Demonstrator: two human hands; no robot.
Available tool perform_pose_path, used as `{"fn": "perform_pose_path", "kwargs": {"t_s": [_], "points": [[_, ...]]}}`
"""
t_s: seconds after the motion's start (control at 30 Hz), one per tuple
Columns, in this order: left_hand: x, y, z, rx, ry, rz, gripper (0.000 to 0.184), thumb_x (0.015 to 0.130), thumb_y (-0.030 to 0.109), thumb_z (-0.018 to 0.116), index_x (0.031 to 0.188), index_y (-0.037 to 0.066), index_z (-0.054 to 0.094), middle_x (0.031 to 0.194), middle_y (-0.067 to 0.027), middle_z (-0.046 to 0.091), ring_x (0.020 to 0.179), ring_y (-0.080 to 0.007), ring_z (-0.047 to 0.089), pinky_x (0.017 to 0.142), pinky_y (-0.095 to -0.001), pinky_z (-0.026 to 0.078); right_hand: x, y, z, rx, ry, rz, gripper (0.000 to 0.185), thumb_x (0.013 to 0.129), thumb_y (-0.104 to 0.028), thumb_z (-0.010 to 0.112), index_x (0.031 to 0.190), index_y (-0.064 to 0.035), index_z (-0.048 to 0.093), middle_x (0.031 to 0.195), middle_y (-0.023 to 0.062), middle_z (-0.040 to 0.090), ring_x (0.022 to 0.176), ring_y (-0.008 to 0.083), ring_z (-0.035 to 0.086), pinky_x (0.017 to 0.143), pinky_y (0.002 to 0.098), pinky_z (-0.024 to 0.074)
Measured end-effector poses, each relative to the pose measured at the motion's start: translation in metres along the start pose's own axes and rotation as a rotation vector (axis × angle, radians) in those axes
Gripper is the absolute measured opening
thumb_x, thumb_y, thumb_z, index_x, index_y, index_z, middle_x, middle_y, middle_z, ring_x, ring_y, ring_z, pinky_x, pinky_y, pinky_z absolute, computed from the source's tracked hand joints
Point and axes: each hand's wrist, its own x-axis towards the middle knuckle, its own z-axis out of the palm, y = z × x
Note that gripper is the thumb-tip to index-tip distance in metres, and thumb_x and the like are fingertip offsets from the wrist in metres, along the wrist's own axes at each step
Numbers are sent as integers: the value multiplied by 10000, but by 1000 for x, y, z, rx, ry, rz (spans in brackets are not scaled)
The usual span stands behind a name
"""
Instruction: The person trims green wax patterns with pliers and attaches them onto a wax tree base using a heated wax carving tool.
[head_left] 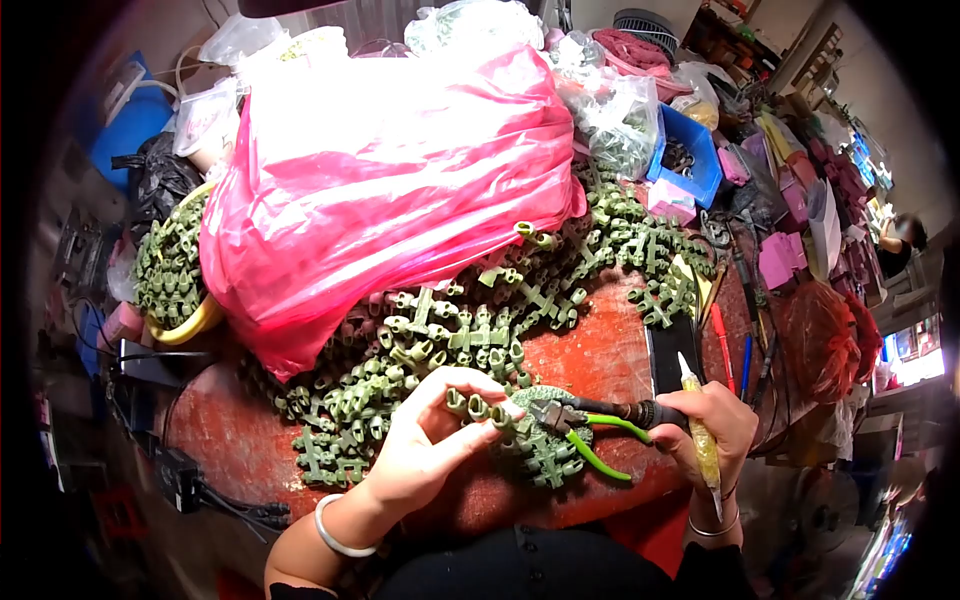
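Note:
My left hand (440, 440) is closed on a green molded piece (478, 408) with several short tube-like ends, held between thumb and fingers. In my right hand (715, 430) is a dark-handled pen-like tool (640, 412), its front end pointing left toward the green piece. The same hand also holds a slim pointed tool wrapped in yellow (703, 440), standing nearly upright across the fingers. Pliers with green handles (600, 455) lie between my hands, by a round green pad (540, 400). More green pieces (548, 462) lie beneath; the dark tool's tip is hard to make out.
A heap of green pieces (390, 380) spreads over the red table (600, 340), partly under a pink plastic bag (400, 200). A yellow-rimmed basket (185, 325) of them stands left. A blue bin (690, 150), red pen (723, 345) and cables lie right. Another person (897, 240) is far right.

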Motion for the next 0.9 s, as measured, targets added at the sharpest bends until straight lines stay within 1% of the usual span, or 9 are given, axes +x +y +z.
{"fn": "perform_pose_path", "kwargs": {"t_s": [0.1, 0.13, 0.2, 0.23, 0.3, 0.5, 0.7, 0.77, 0.9], "points": [[3, 5, -6, -199, -46, -243, 415, 874, 0, 668, 1258, 6, 513, 1088, -122, 637, 1004, -175, 632, 852, -267, 496, 3, -2, 1, -22, 7, 0, 346, 685, -318, 883, 877, -77, 726, 691, 51, 624, 536, 182, 554, 483, 281, 424], [3, 5, -8, -197, -45, -241, 415, 874, 0, 668, 1258, 6, 513, 1088, -122, 637, 1004, -175, 632, 852, -267, 496, 4, -4, 1, -43, 1, -1, 343, 688, -320, 881, 874, -78, 726, 680, 46, 618, 528, 180, 550, 476, 282, 420], [4, 2, -13, -229, -115, -305, 446, 866, 21, 671, 1280, 10, 505, 1052, -111, 637, 941, -154, 623, 747, -219, 479, 4, -5, 3, -41, -21, -5, 368, 727, -372, 847, 881, -64, 720, 679, 48, 613, 541, 179, 545, 495, 281, 409], [5, 0, -15, -228, -112, -303, 446, 866, 21, 671, 1280, 10, 505, 1052, -111, 637, 941, -154, 623, 747, -219, 479, 4, -5, 4, -39, -44, -8, 406, 766, -423, 814, 889, -50, 714, 679, 50, 607, 555, 178, 539, 515, 280, 399], [5, -3, -15, -216, -118, -271, 475, 850, 23, 675, 1290, 11, 498, 1018, -97, 631, 920, -138, 608, 733, -205, 461, 3, -5, 5, -37, -72, -18, 396, 755, -416, 819, 888, -57, 717, 671, 47, 604, 547, 180, 539, 508, 280, 398], [5, 0, -11, -230, -115, -253, 466, 839, 4, 653, 1278, 5, 496, 1023, -86, 596, 960, -152, 595, 849, -260, 467, 5, -9, 10, -33, -114, -58, 363, 721, -390, 838, 879, -80, 731, 648, 41, 604, 512, 172, 534, 477, 276, 387], [4, -1, -9, -138, -97, -238, 449, 828, -20, 627, 1258, 9, 501, 1039, -91, 586, 981, -166, 589, 889, -282, 468, 7, -12, 11, -28, -136, -72, 356, 720, -387, 837, 878, -86, 732, 644, 38, 606, 517, 179, 543, 474, 281, 391], [3, -3, -10, -126, -98, -231, 446, 828, -20, 627, 1255, 10, 502, 1043, -89, 586, 980, -165, 589, 894, -287, 467, 9, -13, 11, -37, -143, -96, 306, 681, -287, 877, 855, -94, 716, 622, 30, 565, 497, 193, 560, 451, 313, 415], [3, -3, -11, -98, -107, -228, 435, 831, -16, 628, 1248, 17, 505, 1057, -87, 585, 979, -160, 589, 906, -300, 465, 6, -11, 11, -41, -150, -72, 352, 721, -384, 837, 878, -88, 727, 644, 36, 604, 518, 179, 540, 474, 287, 388]]}}
